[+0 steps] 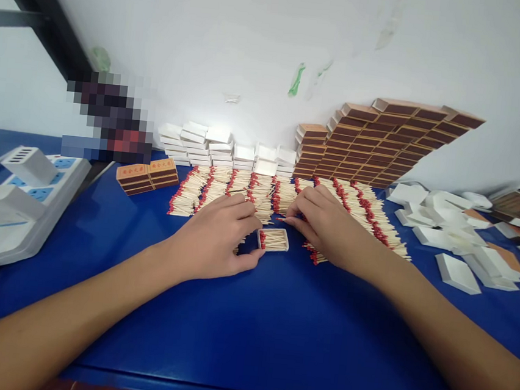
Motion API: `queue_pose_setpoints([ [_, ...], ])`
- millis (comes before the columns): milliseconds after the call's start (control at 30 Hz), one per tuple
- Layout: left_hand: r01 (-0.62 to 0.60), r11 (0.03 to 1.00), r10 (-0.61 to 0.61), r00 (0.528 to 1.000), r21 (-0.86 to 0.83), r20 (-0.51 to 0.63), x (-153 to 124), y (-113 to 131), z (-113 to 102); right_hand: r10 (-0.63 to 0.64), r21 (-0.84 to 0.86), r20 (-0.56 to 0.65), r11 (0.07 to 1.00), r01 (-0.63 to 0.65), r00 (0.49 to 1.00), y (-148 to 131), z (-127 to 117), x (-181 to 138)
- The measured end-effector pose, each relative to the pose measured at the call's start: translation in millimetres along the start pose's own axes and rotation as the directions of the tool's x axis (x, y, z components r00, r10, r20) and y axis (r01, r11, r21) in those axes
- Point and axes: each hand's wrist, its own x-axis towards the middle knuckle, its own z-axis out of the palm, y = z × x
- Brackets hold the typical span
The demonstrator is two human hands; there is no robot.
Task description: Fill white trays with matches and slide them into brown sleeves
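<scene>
Forearms [88,307], hands [219,234] [333,226] beyond, matchbox tray [275,250] between them; nearer the left

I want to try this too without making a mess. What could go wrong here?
The left hand is at the shallow, open tray, so a nudge might spill its matches. The right hand is close over the match rows, so it could brush them crooked. The boxes are stacked high, so a bumped table might topple some.
</scene>
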Motion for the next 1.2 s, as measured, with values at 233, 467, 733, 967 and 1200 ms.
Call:
queue_pose_setpoints([
  [233,0.009,1.000,-0.008,1.000,0.026,-0.007,-0.1,0.0,0.3,-0.080,-0.047,0.032,0.996,0.082,0.996,-35.4,-13.2,0.2],
  [467,0.009,1.000,-0.009,1.000,0.009,0.011,1.1,-0.5,-0.2,-0.054,0.000,0.035,0.999,0.054,0.998,-40.2,-11.7,0.4],
  [733,0.007,1.000,-0.007,1.000,0.003,0.001,0.1,0.0,-0.2,-0.047,0.100,0.090,0.994,0.038,0.995,-30.1,-19.2,-4.2],
  [967,0.006,1.000,-0.006,1.000,0.001,0.000,0.4,0.3,-0.2,-0.036,0.125,0.078,0.992,0.026,0.996,-35.0,-17.5,-2.4],
  [1200,0.008,1.000,-0.007,1.000,0.007,-0.009,-0.2,-0.5,0.3,0.032,0.129,0.016,0.991,-0.033,0.999,-20.5,-14.7,-3.7],
])
